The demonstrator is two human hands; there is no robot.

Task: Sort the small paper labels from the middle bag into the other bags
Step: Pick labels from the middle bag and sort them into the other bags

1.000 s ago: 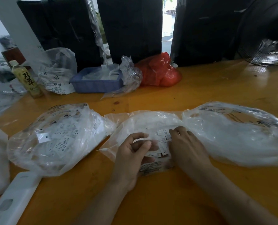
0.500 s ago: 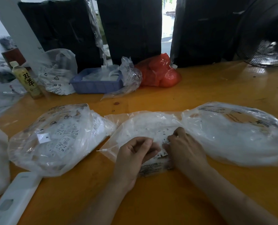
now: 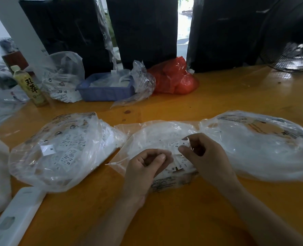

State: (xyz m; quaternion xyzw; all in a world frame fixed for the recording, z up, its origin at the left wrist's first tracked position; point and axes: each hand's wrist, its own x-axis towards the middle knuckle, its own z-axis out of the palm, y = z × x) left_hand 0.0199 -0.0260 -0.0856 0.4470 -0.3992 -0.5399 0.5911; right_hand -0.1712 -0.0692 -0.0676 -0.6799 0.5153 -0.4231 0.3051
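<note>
1. Fingers of the right hand [image 3: 203,157] curl and pinch a small paper label [image 3: 184,144] marked S, lifted just above the middle bag [image 3: 156,134].
2. Left hand [image 3: 145,166], beside it, is curled, fingertips to thumb; whether it holds a label I cannot tell.
3. More labels [image 3: 178,166] lie between both hands.
4. Left bag [image 3: 62,150] and right bag [image 3: 257,144] flank them.

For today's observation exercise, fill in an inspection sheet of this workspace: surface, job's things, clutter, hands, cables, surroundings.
Surface: orange wooden table.
Job's things: middle bag open, size labels heaped inside; left bag holds labels; right bag looks near empty.
Clutter: tea bottle, blue basket, red bag.
Hands: left hand curled, contents unclear; right hand pinches a label.
Cables: nothing seen.
Surroundings: black bags, fan.
</note>
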